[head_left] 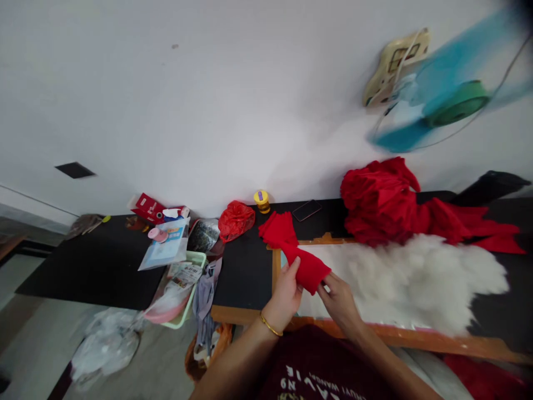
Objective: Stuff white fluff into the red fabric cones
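Note:
My left hand [288,288] grips a flat red cloth piece [307,268], with the thumb on top and the fingers beneath it. At the piece's right end is my right hand [339,299]; its fingers are closed at the edge, and some fingertips are hidden by the cloth. Just beyond, more red cloth pieces [278,228] lie on the black tabletop, close to or touching the held one. To the right of my hands a heap of fluffy white stuffing [420,272] spreads over a white board with a brown edge.
A large red cloth pile [377,203] sits behind the stuffing. Near the wall are a phone [307,210], a yellow-lidded jar [262,201] and a red plastic bag [236,220]. A pale green basket [188,300] stands left. A blue-bladed fan [458,103] spins at upper right.

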The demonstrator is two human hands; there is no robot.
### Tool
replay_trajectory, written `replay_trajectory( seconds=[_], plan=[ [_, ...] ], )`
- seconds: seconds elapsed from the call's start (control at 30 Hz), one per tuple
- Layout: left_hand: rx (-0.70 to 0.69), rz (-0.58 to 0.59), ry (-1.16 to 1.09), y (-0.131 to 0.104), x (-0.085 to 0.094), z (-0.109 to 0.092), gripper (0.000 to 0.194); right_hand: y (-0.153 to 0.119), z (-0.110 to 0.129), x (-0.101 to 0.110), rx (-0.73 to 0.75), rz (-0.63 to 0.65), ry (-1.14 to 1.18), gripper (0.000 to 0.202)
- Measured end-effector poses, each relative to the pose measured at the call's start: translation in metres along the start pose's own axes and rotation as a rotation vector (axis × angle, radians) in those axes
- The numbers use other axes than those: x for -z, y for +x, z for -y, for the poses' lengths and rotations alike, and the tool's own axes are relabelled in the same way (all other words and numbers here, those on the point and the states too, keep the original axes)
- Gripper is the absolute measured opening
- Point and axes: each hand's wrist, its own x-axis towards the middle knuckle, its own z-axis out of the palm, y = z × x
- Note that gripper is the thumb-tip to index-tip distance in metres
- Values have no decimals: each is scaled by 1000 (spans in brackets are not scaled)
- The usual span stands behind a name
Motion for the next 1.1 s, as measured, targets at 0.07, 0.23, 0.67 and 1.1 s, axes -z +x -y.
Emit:
replay_trajectory(
  seconds=[0.07,0.23,0.67,1.1],
  plan=[
    [18,18,30,-4,-2,3,29,4,-5,-6,-10,-26,-16,21],
    [1,10,60,-14,-6,7,29,11,-7,-14,32,-34,7,30],
    [87,-102,-130,-27,-4,-1,27,2,9,-11,-9,-76,175,32],
    [126,-15,-140,-16,8,-17,36,-18,16,18,318,23,-94,33]
  ],
)
